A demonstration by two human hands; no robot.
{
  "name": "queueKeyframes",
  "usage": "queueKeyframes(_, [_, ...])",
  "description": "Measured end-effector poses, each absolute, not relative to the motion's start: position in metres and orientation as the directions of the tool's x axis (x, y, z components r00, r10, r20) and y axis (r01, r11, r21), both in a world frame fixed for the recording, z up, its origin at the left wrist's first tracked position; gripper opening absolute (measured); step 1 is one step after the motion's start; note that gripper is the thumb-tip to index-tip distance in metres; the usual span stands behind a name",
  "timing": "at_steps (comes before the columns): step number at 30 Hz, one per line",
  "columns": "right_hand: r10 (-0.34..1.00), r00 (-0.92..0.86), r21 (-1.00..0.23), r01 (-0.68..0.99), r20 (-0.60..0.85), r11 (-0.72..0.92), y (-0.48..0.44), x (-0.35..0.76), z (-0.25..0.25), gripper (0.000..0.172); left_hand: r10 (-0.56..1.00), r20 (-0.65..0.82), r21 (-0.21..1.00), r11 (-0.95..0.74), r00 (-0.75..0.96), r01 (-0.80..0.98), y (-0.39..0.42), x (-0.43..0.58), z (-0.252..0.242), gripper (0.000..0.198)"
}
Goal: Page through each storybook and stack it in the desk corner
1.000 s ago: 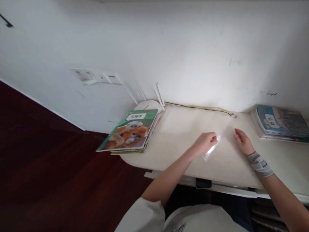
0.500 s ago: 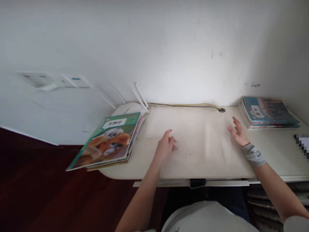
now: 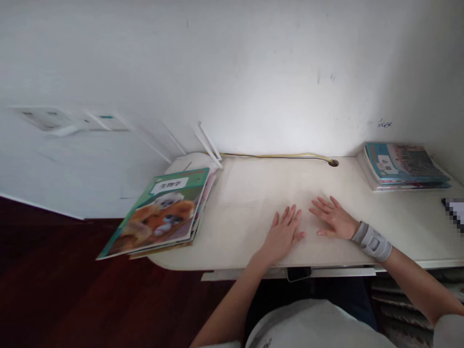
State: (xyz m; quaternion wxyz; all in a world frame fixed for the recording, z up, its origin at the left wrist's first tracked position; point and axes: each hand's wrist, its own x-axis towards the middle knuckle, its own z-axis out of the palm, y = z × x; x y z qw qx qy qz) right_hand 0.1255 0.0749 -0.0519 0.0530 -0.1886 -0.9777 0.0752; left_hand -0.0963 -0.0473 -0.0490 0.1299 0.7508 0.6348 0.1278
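My left hand point(image 3: 284, 233) is palm down at the middle of the white desk point(image 3: 239, 227), its fingers spread and holding nothing. Close by on the right, my right hand point(image 3: 334, 218) also faces down, fingers apart, with a grey band point(image 3: 372, 240) around its wrist. Both seem to rest on the desktop, a small gap between them. To the left lies a stack of books point(image 3: 163, 212); the top one has a green cover with orange and white monkeys. A second stack of books point(image 3: 404, 166), blue-covered on top, sits at the back right.
A white device with antennas point(image 3: 210, 140) stands behind the left stack, which overhangs the desk's edge. Yellow and black cables point(image 3: 279, 155) run along the wall to a cable hole point(image 3: 333, 163). A pixelated dark-edged object point(image 3: 455, 212) lies far right. A dark object point(image 3: 299, 274) shows below the front edge.
Both hands have moved toward each other at the desk's middle. From half-curled and sideways, they have turned palm down with fingers spread. The books stay put.
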Motion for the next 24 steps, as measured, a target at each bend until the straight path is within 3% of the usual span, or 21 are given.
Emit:
queueKeyframes(4, [0.391,-0.92,-0.128,0.389,-0.011,0.912,0.079,0.151,-0.054,0.071,0.994,0.056,0.399,-0.111,0.097,0.91,-0.051,-0.108,-0.056,0.065])
queueKeyframes(9, [0.55,-0.834,-0.115,0.551,-0.047,0.826,0.105,0.222,-0.054,0.067,0.999,0.025,0.244,0.019,-0.026,0.97,-0.055,-0.115,-0.066,0.07])
queueKeyframes(15, [0.623,-0.78,-0.129,0.625,-0.06,0.77,0.103,0.242,-0.059,0.066,0.989,0.123,0.169,0.062,-0.083,0.984,-0.052,-0.133,-0.042,0.054])
queueKeyframes(18, [0.641,-0.766,-0.096,0.642,-0.043,0.761,0.1,0.249,-0.069,0.067,0.925,0.209,0.076,0.308,-0.317,0.948,-0.052,-0.18,-0.015,0.056])
queueKeyframes(21, [0.634,-0.773,-0.091,0.632,-0.019,0.769,0.104,0.266,-0.082,0.067,0.763,0.291,0.027,0.597,-0.578,0.802,-0.057,-0.236,0.002,0.066])
queueKeyframes(24, [0.608,-0.793,-0.116,0.601,0.036,0.79,0.108,0.287,-0.095,0.065,0.671,0.212,-0.008,0.728,-0.711,0.685,-0.065,-0.269,-0.001,0.068])
